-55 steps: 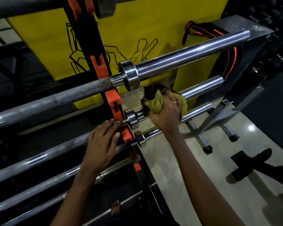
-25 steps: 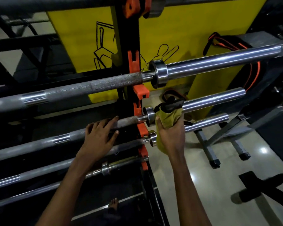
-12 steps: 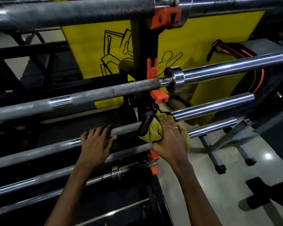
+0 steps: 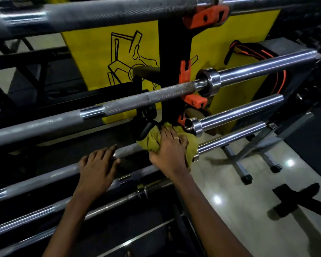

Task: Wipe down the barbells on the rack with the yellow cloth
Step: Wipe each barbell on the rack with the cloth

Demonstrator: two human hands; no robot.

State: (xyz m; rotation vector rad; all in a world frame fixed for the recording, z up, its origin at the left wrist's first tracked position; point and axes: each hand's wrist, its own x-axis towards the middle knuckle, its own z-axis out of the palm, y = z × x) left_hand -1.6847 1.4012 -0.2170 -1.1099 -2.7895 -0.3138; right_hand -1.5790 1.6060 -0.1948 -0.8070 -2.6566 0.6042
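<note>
Gripping the cloth (image 4: 150, 140) at frame centre, the right hand (image 4: 169, 152) wraps it round a barbell (image 4: 128, 150); the left hand (image 4: 98, 169) grips that barbell just left.

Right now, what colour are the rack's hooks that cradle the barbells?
Orange; the hooks show best in the head view.
</note>
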